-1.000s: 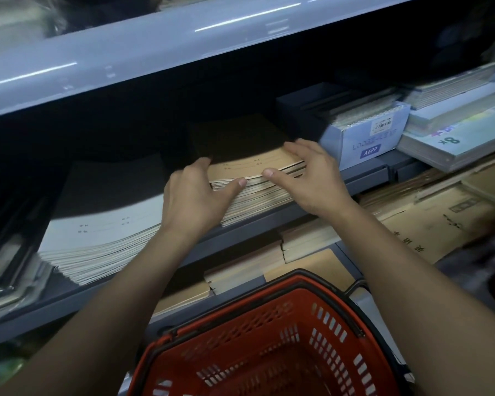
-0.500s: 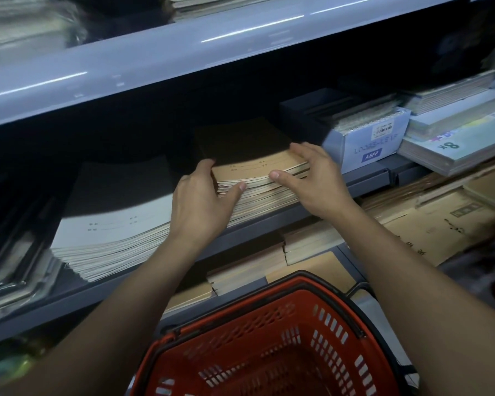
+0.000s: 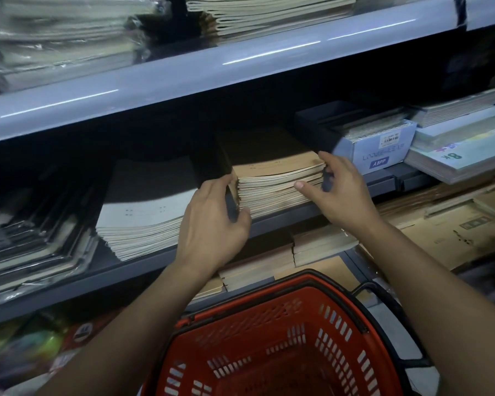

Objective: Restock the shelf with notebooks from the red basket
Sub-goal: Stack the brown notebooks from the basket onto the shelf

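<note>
Brown stack flat on the middle shelf, dead ahead, long axis running back into the dark. Left hand against the stack's left edge, fingers loosely curled beside it; right hand at the right front corner, fingers spread, thumb on the page edges. Both equally near. Squaring up, probably. Basket below, bottom cut off; notebooks left inside impossible to tell. Stack's rear lost in shadow.
</note>
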The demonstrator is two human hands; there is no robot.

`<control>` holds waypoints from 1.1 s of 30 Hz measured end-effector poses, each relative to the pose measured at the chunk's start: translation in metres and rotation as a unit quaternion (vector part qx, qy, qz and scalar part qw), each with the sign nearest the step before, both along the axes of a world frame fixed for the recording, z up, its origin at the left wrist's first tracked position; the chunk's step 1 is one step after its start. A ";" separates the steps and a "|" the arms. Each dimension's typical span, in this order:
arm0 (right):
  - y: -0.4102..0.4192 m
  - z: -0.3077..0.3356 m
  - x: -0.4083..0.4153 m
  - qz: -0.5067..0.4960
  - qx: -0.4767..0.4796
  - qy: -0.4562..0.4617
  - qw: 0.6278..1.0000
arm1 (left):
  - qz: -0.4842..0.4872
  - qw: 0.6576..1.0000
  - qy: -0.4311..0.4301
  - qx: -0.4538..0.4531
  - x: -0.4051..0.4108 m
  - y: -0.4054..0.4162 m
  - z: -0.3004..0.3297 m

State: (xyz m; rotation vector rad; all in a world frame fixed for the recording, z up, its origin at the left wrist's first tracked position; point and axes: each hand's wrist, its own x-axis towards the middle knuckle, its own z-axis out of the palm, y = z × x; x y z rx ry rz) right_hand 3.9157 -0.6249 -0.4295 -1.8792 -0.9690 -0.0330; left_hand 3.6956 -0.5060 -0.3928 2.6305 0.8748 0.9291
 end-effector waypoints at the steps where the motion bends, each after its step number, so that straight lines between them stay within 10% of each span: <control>1: -0.004 0.000 -0.002 -0.003 -0.002 -0.005 1.000 | 0.002 1.000 0.000 0.002 -0.005 -0.003 0.000; 33: -0.098 -0.064 -0.081 0.084 -0.223 -0.124 0.963 | 0.020 0.993 0.101 -0.065 -0.083 -0.063 -0.077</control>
